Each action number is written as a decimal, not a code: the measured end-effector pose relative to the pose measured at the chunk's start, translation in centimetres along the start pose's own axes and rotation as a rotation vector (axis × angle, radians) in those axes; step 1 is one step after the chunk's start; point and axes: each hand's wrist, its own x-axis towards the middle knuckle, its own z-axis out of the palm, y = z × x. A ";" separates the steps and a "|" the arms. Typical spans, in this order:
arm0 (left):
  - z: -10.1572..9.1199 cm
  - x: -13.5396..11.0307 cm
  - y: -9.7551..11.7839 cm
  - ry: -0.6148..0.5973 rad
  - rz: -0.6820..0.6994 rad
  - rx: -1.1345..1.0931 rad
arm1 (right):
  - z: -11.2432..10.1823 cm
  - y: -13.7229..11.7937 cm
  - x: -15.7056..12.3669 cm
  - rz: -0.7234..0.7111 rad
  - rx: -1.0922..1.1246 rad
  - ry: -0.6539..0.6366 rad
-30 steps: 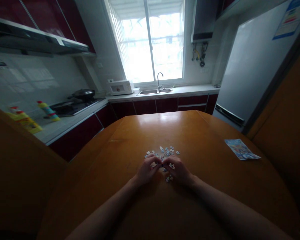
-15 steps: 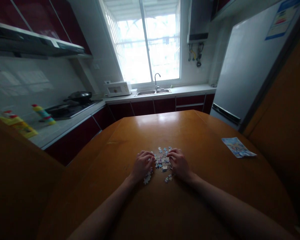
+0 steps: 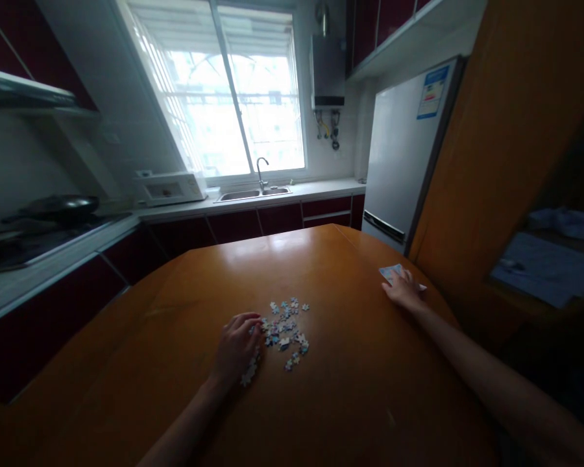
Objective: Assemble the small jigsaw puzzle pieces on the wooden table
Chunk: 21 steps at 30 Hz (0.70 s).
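Several small jigsaw pieces (image 3: 285,327) lie scattered in the middle of the wooden table (image 3: 321,415). My left hand (image 3: 236,347) rests at the left edge of the pile, fingers curled loosely over a few pieces. My right hand (image 3: 403,288) is stretched out to the table's right edge and lies flat on a printed picture card (image 3: 388,272), covering most of it.
A tall wooden cabinet side (image 3: 491,149) rises just right of the table, with a fridge (image 3: 403,149) behind it. The counter with sink (image 3: 253,193), microwave (image 3: 170,188) and stove (image 3: 29,227) runs along the back and left.
My right hand left the pile and reached right onto the picture card. My left hand stayed at the pieces. The view turned to the right.
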 end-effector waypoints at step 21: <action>-1.7 0.0 -3.0 0.345 -0.484 -0.157 | 6.7 -28.2 -20.3 -0.662 0.244 -0.424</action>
